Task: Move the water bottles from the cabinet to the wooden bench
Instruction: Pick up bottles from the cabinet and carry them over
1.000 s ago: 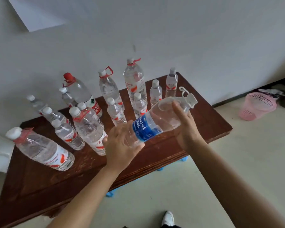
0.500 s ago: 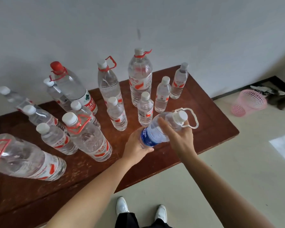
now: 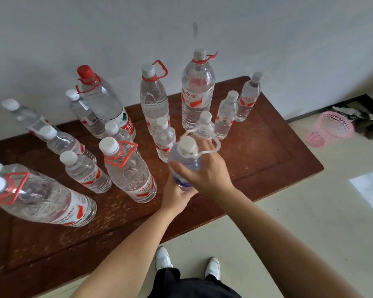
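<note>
The blue-labelled water bottle (image 3: pixel 186 163) is held close to upright over the front part of the wooden bench (image 3: pixel 267 160), just in front of the red-labelled bottles (image 3: pixel 196 97) standing there. The left hand (image 3: pixel 176 196) wraps the lower body, its grip clamped round the blue label, likely to carry the weight from below. The right hand (image 3: pixel 206 174) curls over the shoulder, its grip closed on the bottle below the white cap (image 3: pixel 187 144), with the white carry loop (image 3: pixel 218 147) lying over its fingers. This upper hold probably steers the bottle upright. Whether the base touches the wood I cannot tell, since both hands hide it. The spot looks chosen on purpose: a bare gap to the right of the big bottle with the red handle (image 3: pixel 129 173), so nothing need be nudged. The step in hand seems to be setting down, and the risk is bumping the small bottle (image 3: pixel 165 138) just behind. A pink basket (image 3: pixel 329 127) sits on the floor, well apart.
</note>
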A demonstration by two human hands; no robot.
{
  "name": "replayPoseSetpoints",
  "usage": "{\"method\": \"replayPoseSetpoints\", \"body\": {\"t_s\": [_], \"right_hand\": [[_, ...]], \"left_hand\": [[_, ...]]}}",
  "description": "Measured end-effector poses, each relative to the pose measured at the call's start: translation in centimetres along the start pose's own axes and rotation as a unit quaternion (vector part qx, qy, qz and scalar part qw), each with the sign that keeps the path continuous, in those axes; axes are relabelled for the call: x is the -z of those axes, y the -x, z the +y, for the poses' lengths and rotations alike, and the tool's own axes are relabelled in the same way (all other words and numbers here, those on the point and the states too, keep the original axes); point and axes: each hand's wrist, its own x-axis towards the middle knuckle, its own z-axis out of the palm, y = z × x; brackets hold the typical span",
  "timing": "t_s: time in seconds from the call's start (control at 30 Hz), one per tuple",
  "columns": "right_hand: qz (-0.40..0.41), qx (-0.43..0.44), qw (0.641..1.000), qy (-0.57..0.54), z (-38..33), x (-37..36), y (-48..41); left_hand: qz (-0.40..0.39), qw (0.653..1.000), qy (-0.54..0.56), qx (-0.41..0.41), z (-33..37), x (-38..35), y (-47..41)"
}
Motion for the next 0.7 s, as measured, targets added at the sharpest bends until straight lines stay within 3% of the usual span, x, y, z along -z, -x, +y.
{"method": "replayPoseSetpoints", "body": {"t_s": [0.2, 0.37, 0.7], "right_hand": [[-0.046, 0.031, 0.998, 0.008, -1.3, -2.4, -1.4], [0.011, -0.006, 0.997, -0.072, 1.9, -0.2, -1.2], [0.029, -0.004, 0.997, -0.073, 1.1, -0.9, -0.6]], "left_hand": [[0.02, 1.0, 0.012, -0.008, 0.1, 0.9, 0.1], [-0.008, 1.0, 0.026, 0.006, -0.1, 0.1, -0.4], [-0.03, 1.0, -0.009, 0.0, -0.4, 0.5, -0.4]]}}
